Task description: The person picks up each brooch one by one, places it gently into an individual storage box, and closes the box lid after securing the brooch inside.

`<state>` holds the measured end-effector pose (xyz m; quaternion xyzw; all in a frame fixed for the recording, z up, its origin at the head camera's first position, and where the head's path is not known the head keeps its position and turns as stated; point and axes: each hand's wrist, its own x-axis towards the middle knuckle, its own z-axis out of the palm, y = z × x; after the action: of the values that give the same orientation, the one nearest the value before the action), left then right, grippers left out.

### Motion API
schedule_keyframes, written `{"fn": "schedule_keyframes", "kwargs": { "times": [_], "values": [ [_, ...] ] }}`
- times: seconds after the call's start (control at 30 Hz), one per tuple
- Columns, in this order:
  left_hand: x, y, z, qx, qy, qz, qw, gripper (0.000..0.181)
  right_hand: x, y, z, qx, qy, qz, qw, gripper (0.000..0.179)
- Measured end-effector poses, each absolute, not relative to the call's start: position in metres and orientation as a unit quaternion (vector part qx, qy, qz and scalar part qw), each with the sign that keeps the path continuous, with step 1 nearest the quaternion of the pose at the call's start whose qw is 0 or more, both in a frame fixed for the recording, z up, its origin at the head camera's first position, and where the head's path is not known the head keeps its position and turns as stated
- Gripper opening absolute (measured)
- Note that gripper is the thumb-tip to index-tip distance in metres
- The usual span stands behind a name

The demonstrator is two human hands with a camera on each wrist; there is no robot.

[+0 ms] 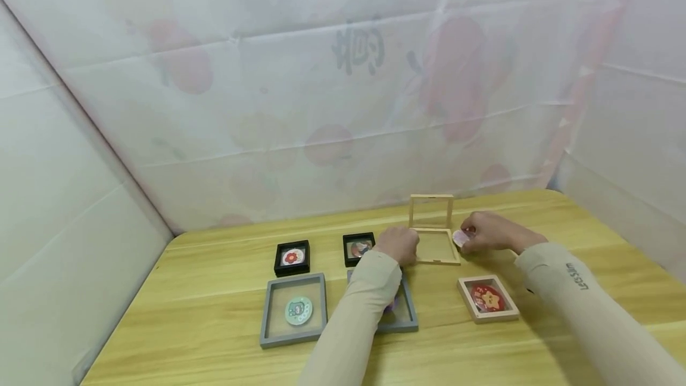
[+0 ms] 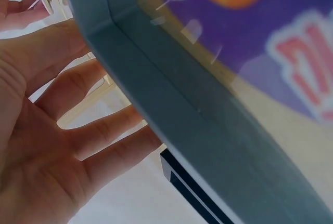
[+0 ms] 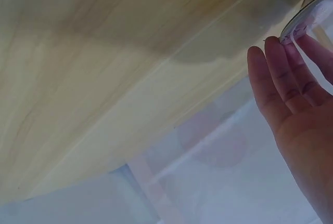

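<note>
In the head view, a small light wooden display frame [image 1: 460,260] stands unfolded near the back of the table, lid upright. My left hand [image 1: 398,245] holds the left edge of its base. In the left wrist view the left fingertips [image 2: 112,125] run behind a grey frame [image 2: 151,89], which hides their ends. Just right of the wooden frame, my right hand [image 1: 490,232] pinches a round pale badge [image 1: 461,238] between thumb and fingers. The badge's rim [image 3: 307,13] shows at the edge of the right wrist view.
Two black frames [image 1: 292,271] with round badges stand at the left and behind my left hand. A grey frame [image 1: 264,320] holds a green badge; another grey frame [image 1: 409,308] lies partly under my left forearm. A wooden frame [image 1: 495,316] with a red star badge lies front right.
</note>
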<state>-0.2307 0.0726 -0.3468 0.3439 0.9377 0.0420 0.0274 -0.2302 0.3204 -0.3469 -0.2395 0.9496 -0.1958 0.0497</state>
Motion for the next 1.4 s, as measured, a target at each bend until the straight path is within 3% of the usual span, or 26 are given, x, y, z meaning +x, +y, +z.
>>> {"fn": "schedule_keyframes", "kwargs": {
  "times": [0.33,0.9,1.2,1.4],
  "values": [
    [-0.232,0.076,-0.346,0.338,0.940,0.036,0.032,0.004,-0.232,0.310,-0.343,-0.242,0.951,-0.192,0.030,0.031],
    [-0.234,0.075,-0.345,0.338,0.939,0.041,0.040,0.004,-0.237,0.296,-0.340,-0.235,0.949,-0.205,0.049,0.018],
    [-0.235,0.074,-0.347,0.333,0.942,0.031,0.033,0.004,-0.245,0.289,-0.328,-0.252,0.951,-0.177,0.038,0.031],
    [-0.235,0.077,-0.348,0.330,0.943,0.025,0.029,0.005,-0.242,0.283,-0.330,-0.262,0.946,-0.187,0.050,0.029]
  ]
}}
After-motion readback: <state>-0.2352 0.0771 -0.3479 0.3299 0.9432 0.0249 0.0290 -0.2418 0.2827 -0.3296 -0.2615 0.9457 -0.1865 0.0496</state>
